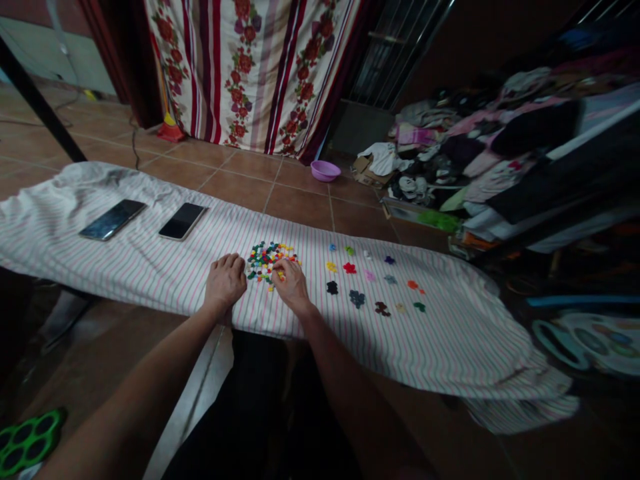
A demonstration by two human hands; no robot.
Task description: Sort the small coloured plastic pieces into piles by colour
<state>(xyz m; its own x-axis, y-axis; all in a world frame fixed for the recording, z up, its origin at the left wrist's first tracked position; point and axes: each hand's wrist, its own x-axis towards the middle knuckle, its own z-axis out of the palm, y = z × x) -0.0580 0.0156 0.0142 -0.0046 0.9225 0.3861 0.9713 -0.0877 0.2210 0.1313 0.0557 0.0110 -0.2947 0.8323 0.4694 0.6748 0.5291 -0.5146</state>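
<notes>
A mixed pile of small coloured pieces [259,256] lies on the striped cloth [295,320]. My right hand [293,283] is at the pile's near right side, thumb and fingertips pinched together; what they hold is too small to make out. Just left of the pile, my left hand [226,281] rests on the cloth with its fingers curled under, so anything inside is hidden. To the right, similar pieces lie in small groups by colour, among them red pieces [349,268], yellow pieces [331,267], black pieces [332,287], dark grey pieces [357,299] and brown pieces [383,309].
Two phones, a larger phone [113,220] and a smaller phone [183,221], lie left on the cloth. Beyond it, a purple basin [325,171] sits on the tiled floor before a flowered curtain [240,73]. Clothes [480,147] are heaped at the right.
</notes>
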